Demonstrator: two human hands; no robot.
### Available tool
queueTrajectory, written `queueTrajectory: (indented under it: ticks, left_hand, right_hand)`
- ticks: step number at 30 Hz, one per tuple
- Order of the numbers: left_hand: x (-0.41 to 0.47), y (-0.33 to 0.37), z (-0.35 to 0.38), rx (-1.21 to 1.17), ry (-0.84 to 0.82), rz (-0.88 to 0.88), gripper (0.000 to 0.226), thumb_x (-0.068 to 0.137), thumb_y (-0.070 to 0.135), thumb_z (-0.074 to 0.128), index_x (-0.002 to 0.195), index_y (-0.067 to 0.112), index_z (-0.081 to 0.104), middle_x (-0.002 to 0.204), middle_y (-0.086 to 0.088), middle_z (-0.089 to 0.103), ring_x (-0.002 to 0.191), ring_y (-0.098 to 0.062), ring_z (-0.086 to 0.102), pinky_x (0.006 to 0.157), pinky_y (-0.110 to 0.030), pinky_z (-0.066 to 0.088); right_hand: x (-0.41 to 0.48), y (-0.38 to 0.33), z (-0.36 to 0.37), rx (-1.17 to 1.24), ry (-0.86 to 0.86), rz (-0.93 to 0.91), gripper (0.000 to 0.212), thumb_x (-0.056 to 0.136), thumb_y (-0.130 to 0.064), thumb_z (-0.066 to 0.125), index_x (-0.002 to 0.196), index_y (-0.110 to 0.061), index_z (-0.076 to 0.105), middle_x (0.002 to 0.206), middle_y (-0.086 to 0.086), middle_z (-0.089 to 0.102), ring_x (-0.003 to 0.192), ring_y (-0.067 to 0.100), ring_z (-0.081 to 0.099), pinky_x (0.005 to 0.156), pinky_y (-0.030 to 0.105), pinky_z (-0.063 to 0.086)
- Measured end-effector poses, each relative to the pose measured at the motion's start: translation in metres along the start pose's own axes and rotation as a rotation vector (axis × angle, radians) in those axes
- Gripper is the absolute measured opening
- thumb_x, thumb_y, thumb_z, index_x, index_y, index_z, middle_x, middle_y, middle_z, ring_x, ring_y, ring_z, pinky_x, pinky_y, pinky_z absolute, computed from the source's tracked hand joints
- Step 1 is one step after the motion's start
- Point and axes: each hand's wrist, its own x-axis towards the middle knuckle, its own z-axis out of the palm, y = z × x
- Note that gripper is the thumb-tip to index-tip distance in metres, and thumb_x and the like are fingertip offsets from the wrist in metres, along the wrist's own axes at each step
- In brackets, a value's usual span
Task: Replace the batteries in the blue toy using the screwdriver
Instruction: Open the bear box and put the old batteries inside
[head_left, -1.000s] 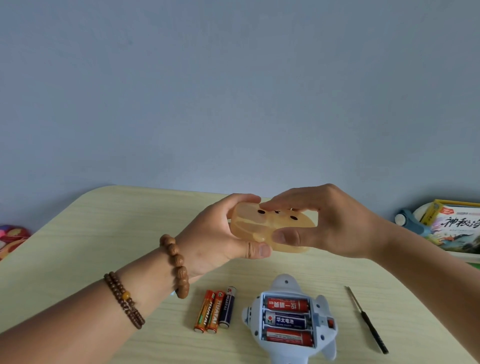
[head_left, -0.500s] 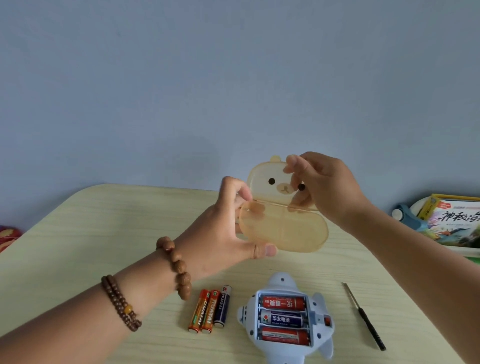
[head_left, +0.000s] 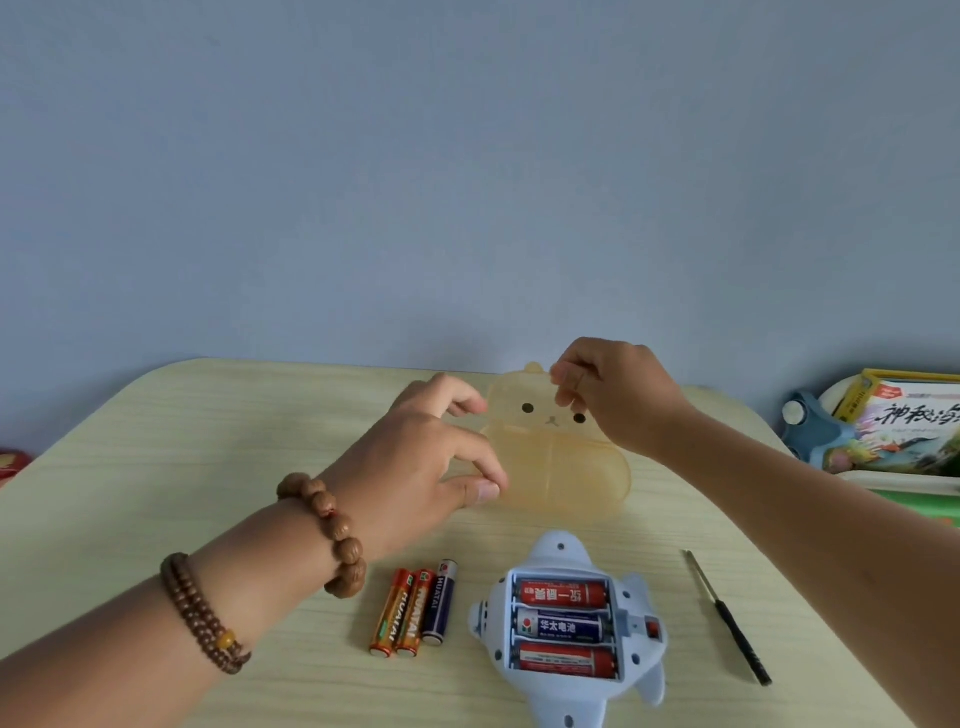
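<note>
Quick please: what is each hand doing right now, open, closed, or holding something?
Left hand: closed on the base of the bear-face box.
Right hand: pinching the box's lid.

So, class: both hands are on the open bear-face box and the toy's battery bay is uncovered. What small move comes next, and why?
Probably let go of the bear-face box, now open on the table. The blue toy shows three batteries seated and no cover, so whatever is wanted may be inside.

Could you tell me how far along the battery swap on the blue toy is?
Done: the blue toy lies open with three batteries seated; three loose batteries lie beside it. In hand: the left hand and right hand hold a bear-faced case open. Left: refitting the cover with the screwdriver.
</note>
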Motion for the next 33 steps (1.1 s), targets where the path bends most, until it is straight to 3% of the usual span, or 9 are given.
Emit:
queueTrajectory:
  ticks: [3, 9, 14, 17, 19, 22, 26, 29, 33]
  left_hand:
    - [0.003, 0.0, 0.002, 0.027, 0.008, 0.07, 0.006, 0.083, 0.036, 0.079, 0.087, 0.04, 0.079, 0.107, 0.02, 0.049, 0.105, -0.001, 0.048, 0.094, -0.023, 0.045]
    - [0.002, -0.002, 0.008, 0.051, -0.057, 0.114, 0.011, 0.082, 0.037, 0.079, 0.092, 0.038, 0.08, 0.091, 0.02, 0.059, 0.097, -0.001, 0.049, 0.084, -0.022, 0.047]
    - [0.001, -0.002, 0.008, 0.015, -0.094, 0.076, 0.011, 0.083, 0.039, 0.078, 0.094, 0.041, 0.078, 0.094, 0.022, 0.057, 0.097, 0.006, 0.051, 0.084, -0.013, 0.039]
    - [0.0, -0.002, 0.005, 0.026, -0.136, 0.069, 0.021, 0.082, 0.042, 0.077, 0.103, 0.042, 0.075, 0.103, 0.025, 0.055, 0.101, 0.007, 0.052, 0.089, -0.015, 0.041]
    - [-0.001, -0.003, -0.001, 0.008, -0.122, 0.065, 0.025, 0.081, 0.042, 0.078, 0.106, 0.043, 0.074, 0.107, 0.026, 0.054, 0.099, 0.003, 0.054, 0.087, -0.016, 0.044]
    - [-0.005, 0.002, -0.014, -0.024, -0.07, 0.063, 0.019, 0.082, 0.042, 0.077, 0.1, 0.045, 0.074, 0.109, 0.026, 0.058, 0.092, -0.002, 0.057, 0.078, -0.019, 0.045]
    - [-0.014, 0.03, -0.028, -0.099, 0.042, 0.057, 0.008, 0.079, 0.045, 0.071, 0.086, 0.042, 0.074, 0.095, 0.021, 0.066, 0.08, -0.006, 0.061, 0.067, -0.017, 0.045]
    - [-0.027, 0.06, -0.024, -0.135, -0.019, 0.015, 0.014, 0.078, 0.05, 0.072, 0.084, 0.038, 0.071, 0.095, 0.032, 0.059, 0.068, 0.003, 0.058, 0.063, -0.01, 0.044]
    - [-0.04, 0.082, 0.001, -0.057, -0.009, -0.01, 0.023, 0.079, 0.056, 0.067, 0.094, 0.039, 0.065, 0.1, 0.025, 0.053, 0.091, 0.005, 0.053, 0.071, -0.007, 0.04]
  right_hand:
    - [0.003, 0.008, 0.008, -0.096, -0.015, -0.009, 0.02, 0.099, -0.028, 0.059, 0.091, -0.017, 0.073, 0.088, -0.005, 0.067, 0.073, 0.008, 0.059, 0.06, 0.023, 0.043]
    - [-0.001, 0.016, 0.018, -0.136, -0.035, -0.004, 0.021, 0.096, -0.032, 0.063, 0.093, -0.018, 0.077, 0.091, -0.007, 0.068, 0.081, 0.01, 0.062, 0.077, 0.036, 0.054]
    - [-0.004, 0.006, 0.008, -0.162, -0.068, 0.033, 0.027, 0.095, -0.044, 0.061, 0.094, -0.022, 0.077, 0.091, -0.009, 0.069, 0.088, 0.017, 0.065, 0.075, 0.032, 0.053]
    - [-0.021, -0.015, -0.015, -0.246, 0.025, -0.068, 0.032, 0.096, -0.049, 0.055, 0.097, -0.023, 0.074, 0.1, -0.005, 0.071, 0.096, 0.015, 0.066, 0.082, 0.033, 0.055]
    - [-0.053, -0.03, -0.035, -0.195, 0.086, -0.18, 0.034, 0.094, -0.053, 0.053, 0.108, -0.029, 0.072, 0.108, -0.013, 0.068, 0.099, 0.004, 0.064, 0.083, 0.027, 0.054]
    - [-0.119, -0.04, -0.056, -0.118, -0.02, -0.297, 0.043, 0.086, -0.068, 0.054, 0.117, -0.04, 0.065, 0.114, -0.023, 0.064, 0.106, 0.0, 0.063, 0.079, 0.017, 0.052]
    - [-0.169, -0.029, -0.05, -0.135, -0.262, -0.241, 0.082, 0.062, -0.083, 0.069, 0.135, -0.051, 0.048, 0.129, -0.036, 0.049, 0.117, -0.009, 0.054, 0.085, 0.012, 0.049]
    - [-0.179, -0.021, -0.034, -0.188, -0.332, -0.235, 0.088, 0.059, -0.073, 0.08, 0.136, -0.06, 0.038, 0.129, -0.04, 0.044, 0.111, -0.016, 0.051, 0.08, 0.01, 0.047]
    - [-0.183, -0.018, -0.028, -0.051, -0.25, -0.224, 0.079, 0.061, -0.046, 0.091, 0.124, -0.066, 0.049, 0.109, -0.024, 0.062, 0.086, 0.005, 0.064, 0.066, 0.015, 0.052]
